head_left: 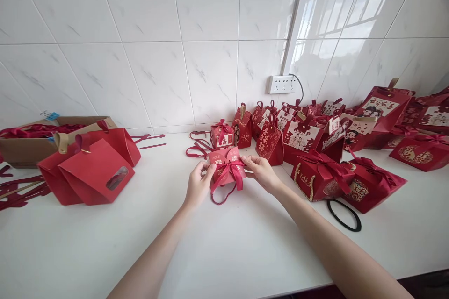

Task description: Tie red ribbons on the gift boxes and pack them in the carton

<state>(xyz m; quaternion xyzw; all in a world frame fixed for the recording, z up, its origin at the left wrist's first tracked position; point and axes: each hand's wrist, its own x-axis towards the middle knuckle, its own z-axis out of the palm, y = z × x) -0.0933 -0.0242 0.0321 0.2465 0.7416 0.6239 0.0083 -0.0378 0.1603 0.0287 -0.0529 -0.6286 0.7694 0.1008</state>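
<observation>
Between my two hands is a small red gift box [226, 156] with gold lettering, and a dark red ribbon tied in a bow [229, 167] across its top. A twisted cord handle [223, 200] loops down from its near side. My left hand [199, 180] pinches the box at its left edge with thumb and fingers. At the right edge, my right hand [261, 173] grips it the same way, thumb on top. Just behind it stands another small red box [222, 136] with a ribbon bow. Loose ribbon [196, 150] lies to the left of that one.
Plain red bags with a window [100, 170] and a cardboard box [56, 119] of ribbons stand at left. Many decorated red gift boxes [303, 142] crowd the right side. A black ring-shaped band [343, 215] lies in front of them. A power strip [282, 84] is on the tiled wall.
</observation>
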